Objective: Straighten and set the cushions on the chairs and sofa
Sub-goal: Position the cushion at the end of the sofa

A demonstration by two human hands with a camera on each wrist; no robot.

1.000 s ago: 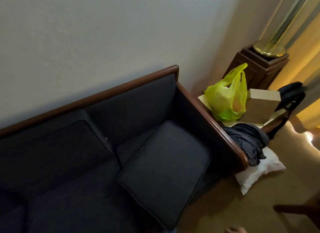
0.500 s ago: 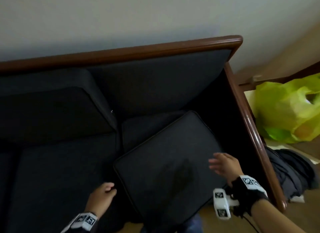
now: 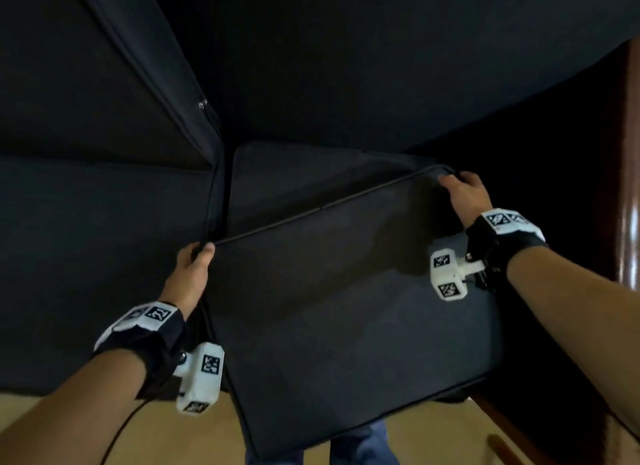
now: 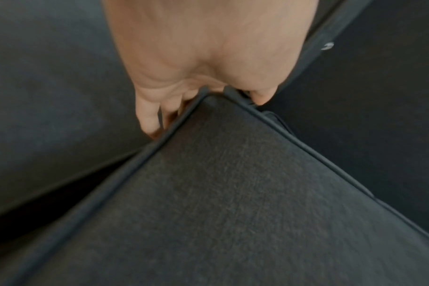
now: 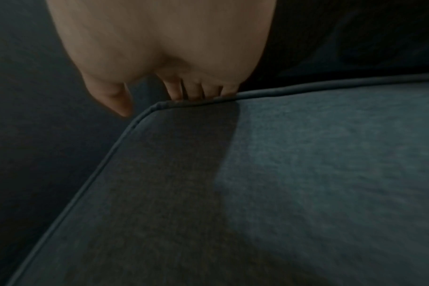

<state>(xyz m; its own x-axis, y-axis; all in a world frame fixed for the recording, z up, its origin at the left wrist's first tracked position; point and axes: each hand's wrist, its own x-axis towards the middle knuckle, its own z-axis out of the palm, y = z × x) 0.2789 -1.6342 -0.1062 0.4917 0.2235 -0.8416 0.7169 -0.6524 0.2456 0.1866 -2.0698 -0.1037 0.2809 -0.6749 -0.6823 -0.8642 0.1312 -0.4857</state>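
Between both hands, in the head view, a large dark grey square fabric cushion with piped edges (image 3: 346, 308) lies askew on the dark upholstered sofa seat (image 3: 86, 256), its near end overhanging the front. The left hand (image 3: 188, 277) pinches the far left corner; the right hand (image 3: 464, 196) curls over the far right corner, close to the polished wooden sofa arm (image 3: 628, 187).

In the left wrist view, the left hand's fingers (image 4: 147, 116) wrap under the corner, thumb on the piping: a small purchase that could slip if tugged.

In the right wrist view, the right hand's fingertips (image 5: 196, 92) only hook the edge, thumb free. Uneven pulling would likely twist the cushion or tip it floorward.
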